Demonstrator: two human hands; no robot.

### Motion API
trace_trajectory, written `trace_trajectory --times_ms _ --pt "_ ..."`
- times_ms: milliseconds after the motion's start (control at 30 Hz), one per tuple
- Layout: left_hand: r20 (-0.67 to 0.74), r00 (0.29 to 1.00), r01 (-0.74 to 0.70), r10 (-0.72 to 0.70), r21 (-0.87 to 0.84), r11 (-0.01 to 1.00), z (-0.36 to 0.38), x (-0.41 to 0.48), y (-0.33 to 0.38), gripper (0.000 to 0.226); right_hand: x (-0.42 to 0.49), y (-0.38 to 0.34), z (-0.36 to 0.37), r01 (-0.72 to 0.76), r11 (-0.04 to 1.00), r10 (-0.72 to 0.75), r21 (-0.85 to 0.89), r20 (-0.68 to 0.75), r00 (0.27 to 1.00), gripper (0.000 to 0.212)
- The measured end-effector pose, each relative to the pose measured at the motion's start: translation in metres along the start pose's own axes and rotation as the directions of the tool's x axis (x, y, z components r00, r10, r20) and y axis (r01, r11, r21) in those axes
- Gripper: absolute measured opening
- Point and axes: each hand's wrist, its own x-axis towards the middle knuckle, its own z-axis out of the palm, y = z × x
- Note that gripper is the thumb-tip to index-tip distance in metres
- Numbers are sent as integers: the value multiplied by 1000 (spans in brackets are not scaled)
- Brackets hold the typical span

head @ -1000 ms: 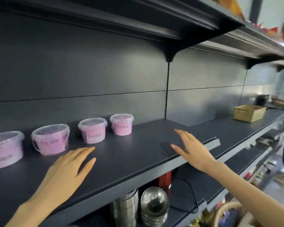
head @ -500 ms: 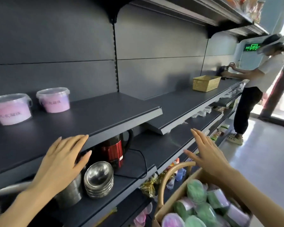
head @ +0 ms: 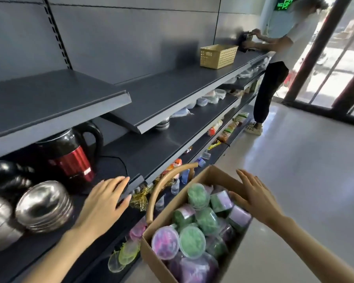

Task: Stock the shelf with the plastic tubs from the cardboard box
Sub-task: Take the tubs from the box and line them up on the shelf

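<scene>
Head view: both hands (head: 102,203) (head: 253,199) (grips empty, fingers spread) hover by the tub-filled cardboard box (head: 151,251).

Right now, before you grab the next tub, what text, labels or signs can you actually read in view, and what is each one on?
Green lit sign high on the far wall: glowing characters, too blurred to read.
Red kettle: a small pale label near its base, too small to read.
Snack packets on the low shelf: print blurred, unreadable.
Plastic tubs in the cardboard box: no legible label.
Nothing here reads clearly.
</scene>
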Motion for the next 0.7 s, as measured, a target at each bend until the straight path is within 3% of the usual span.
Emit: trace_trajectory --times_ms 100,333,533,600,700 --pt "101 995 -16 20 -43 999 37 5 11 57 -12 19 23 -77 997 76 27 45 996 71" --pt "331 932 -114 150 -126 985 114 5 36 55 -36 49 89 -284 959 268 20 273 924 88" --pt "548 808 -134 218 -190 973 176 -1 46 56 -48 72 157 -420 907 387 31 332 860 88" --pt "588 771 -138 244 -220 966 189 2 54 54 -50 80 179 -471 881 424 52 359 832 88" --pt "589 779 -119 215 -198 973 212 15 64 60 -46 91 207 -561 815 479 142 379 792 85"
